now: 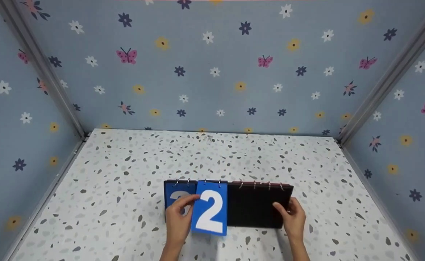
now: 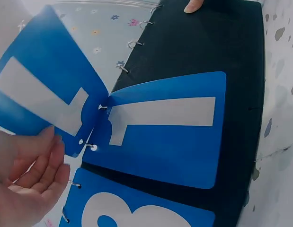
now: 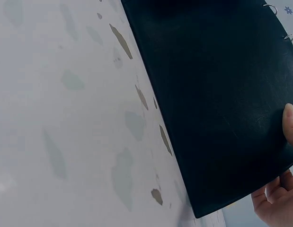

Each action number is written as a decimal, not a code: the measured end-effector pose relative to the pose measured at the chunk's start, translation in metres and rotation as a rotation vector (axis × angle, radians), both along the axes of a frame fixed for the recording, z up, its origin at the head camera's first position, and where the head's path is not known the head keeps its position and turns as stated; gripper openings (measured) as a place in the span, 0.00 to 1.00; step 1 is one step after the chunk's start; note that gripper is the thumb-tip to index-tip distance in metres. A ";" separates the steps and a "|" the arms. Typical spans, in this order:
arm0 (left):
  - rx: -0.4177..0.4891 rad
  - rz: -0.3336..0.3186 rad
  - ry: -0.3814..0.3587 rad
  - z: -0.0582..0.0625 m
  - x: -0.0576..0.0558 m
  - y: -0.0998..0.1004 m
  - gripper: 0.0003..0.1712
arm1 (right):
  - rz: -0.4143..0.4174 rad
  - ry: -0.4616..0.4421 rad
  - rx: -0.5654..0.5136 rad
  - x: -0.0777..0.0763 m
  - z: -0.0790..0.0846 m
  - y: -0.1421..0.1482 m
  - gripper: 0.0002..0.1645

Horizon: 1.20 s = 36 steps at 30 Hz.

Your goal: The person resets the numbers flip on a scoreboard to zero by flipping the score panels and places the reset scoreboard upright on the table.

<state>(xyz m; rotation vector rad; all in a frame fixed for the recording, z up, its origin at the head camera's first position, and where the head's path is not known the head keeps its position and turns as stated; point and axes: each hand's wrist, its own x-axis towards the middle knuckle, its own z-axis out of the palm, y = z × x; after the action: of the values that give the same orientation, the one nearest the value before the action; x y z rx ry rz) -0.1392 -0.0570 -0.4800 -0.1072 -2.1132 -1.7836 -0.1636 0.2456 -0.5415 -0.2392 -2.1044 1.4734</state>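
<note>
A black tabletop flip scoreboard (image 1: 254,206) with ring-bound number cards stands on the table. In the head view my left hand (image 1: 179,214) pinches the left edge of a blue card (image 1: 208,208) bearing a white 2. Another blue card (image 1: 172,190) to its left is partly covered by that hand. In the left wrist view my left hand (image 2: 28,170) is at the edge of a raised blue card (image 2: 47,80) marked 1; a second 1 card (image 2: 170,142) lies against the board. My right hand (image 1: 294,216) grips the board's right edge, thumb in front, fingers behind.
The speckled white table (image 1: 212,156) stretches around the board. A light blue panel (image 1: 212,79) with flowers and butterflies rises behind it, and similar panels flank both sides. Metal posts (image 1: 390,78) stand at the back corners.
</note>
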 end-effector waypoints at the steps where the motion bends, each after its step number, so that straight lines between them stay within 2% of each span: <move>1: -0.029 0.031 0.044 0.001 -0.002 0.000 0.12 | -0.003 0.002 0.002 -0.002 -0.004 0.002 0.14; 5: -0.087 0.112 0.230 0.007 -0.010 0.002 0.12 | 0.006 0.037 0.008 -0.004 -0.011 0.004 0.13; 8: -0.083 0.118 0.339 0.012 -0.018 0.003 0.13 | 0.022 0.065 -0.001 -0.004 -0.013 0.005 0.13; 13: -0.090 0.111 0.473 0.022 -0.036 0.006 0.12 | 0.018 0.046 -0.008 -0.003 -0.009 0.003 0.14; 16: -0.103 0.126 0.528 0.025 -0.047 0.007 0.11 | 0.022 0.027 -0.010 -0.003 -0.007 0.004 0.14; 21: -0.141 0.147 0.563 0.026 -0.065 0.008 0.08 | 0.029 0.019 -0.020 0.001 0.003 -0.001 0.13; 25: -0.169 0.146 0.563 0.025 -0.079 0.010 0.06 | 0.025 0.024 -0.013 0.007 0.016 -0.007 0.13; 30: -0.215 0.156 0.516 0.023 -0.093 0.011 0.04 | 0.001 -0.004 -0.005 0.008 0.021 -0.010 0.13; 36: -0.268 0.170 0.459 0.016 -0.103 0.013 0.04 | -0.008 -0.010 0.000 0.008 0.021 -0.010 0.13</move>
<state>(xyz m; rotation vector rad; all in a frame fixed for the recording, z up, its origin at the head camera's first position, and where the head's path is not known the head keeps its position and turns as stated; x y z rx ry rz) -0.2420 -0.0439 -0.4635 -0.3591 -1.9413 -1.2291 -0.1560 0.2360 -0.5205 -0.2554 -2.1091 1.4700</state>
